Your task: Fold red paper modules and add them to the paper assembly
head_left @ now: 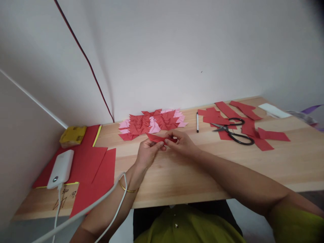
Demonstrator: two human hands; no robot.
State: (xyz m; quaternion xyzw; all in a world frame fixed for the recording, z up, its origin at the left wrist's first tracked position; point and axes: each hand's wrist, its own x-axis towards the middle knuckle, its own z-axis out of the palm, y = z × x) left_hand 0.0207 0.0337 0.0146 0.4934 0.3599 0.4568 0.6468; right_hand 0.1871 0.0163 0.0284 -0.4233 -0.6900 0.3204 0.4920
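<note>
Folded red paper piece [158,138], one: left hand [146,152] and right hand [182,143] pinch it, fingers clamped on it; aligned edges and even thumb pressure should keep creases crisp.

white power bank [60,168], cable [59,197] plugged in | yellow packet [73,136] behind it | dark cord [86,59] by wall [162,50]

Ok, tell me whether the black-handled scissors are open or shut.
Open: the black-handled scissors lie with their blade tips parted and their handle loops spread apart.
</note>
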